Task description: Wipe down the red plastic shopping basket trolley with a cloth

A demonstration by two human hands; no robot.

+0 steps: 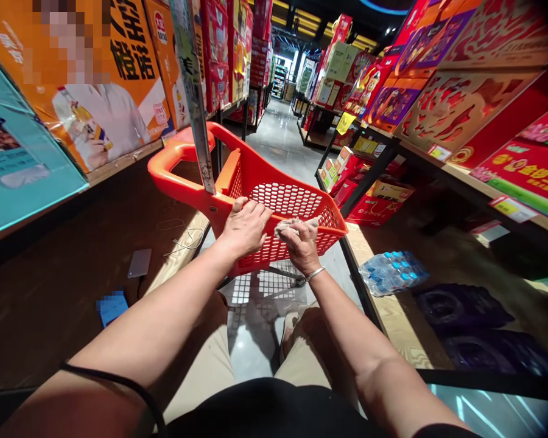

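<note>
An orange-red plastic shopping cart (278, 164) stands sideways in front of me, with a worn metal pole (196, 97) rising at its handle end. My left hand (247, 226) rests over the cart's near rim, fingers wrapped round the edge. Farther right along the same rim, my right hand (302, 243) is closed on a crumpled greyish cloth (285, 227), pressed against the plastic. A bracelet circles my right wrist. The mesh basket shows no goods inside. My right palm and thumb are partly hidden.
Stacked gift boxes (470, 109) fill the right shelf; bundled water bottles (394, 272) lie below. Orange cartons (109, 79) stand on the left. A white power bank-like device (139, 263) and a blue item (112, 308) lie on the lower left shelf. The tiled aisle (278, 125) runs ahead.
</note>
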